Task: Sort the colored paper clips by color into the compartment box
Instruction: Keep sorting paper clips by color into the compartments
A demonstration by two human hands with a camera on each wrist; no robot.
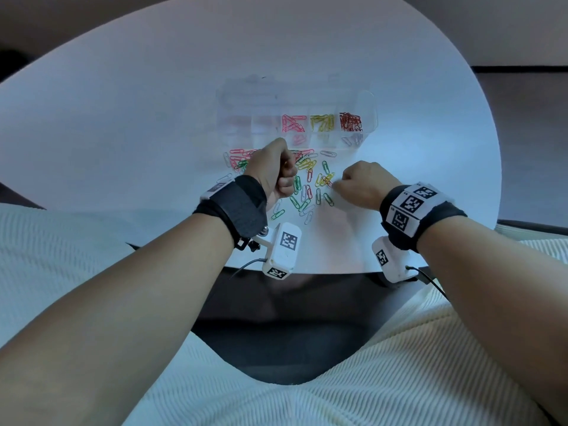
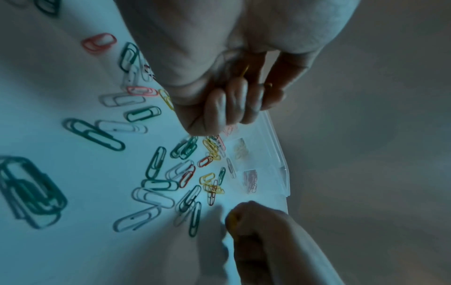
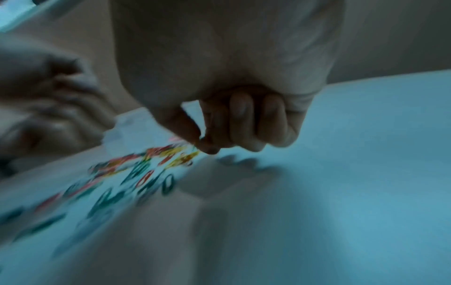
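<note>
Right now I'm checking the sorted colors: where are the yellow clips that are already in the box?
In the head view, the sorted yellow clips sit in the clear box, between the pink clips and the red clips.

Round white table under cool bluish light; dark floor beyond; cream ribbed upholstery nearby

Loose colored paper clips lie scattered mid-frame on the table; above them the clear compartment box holds pink, yellow, red groups.
</note>
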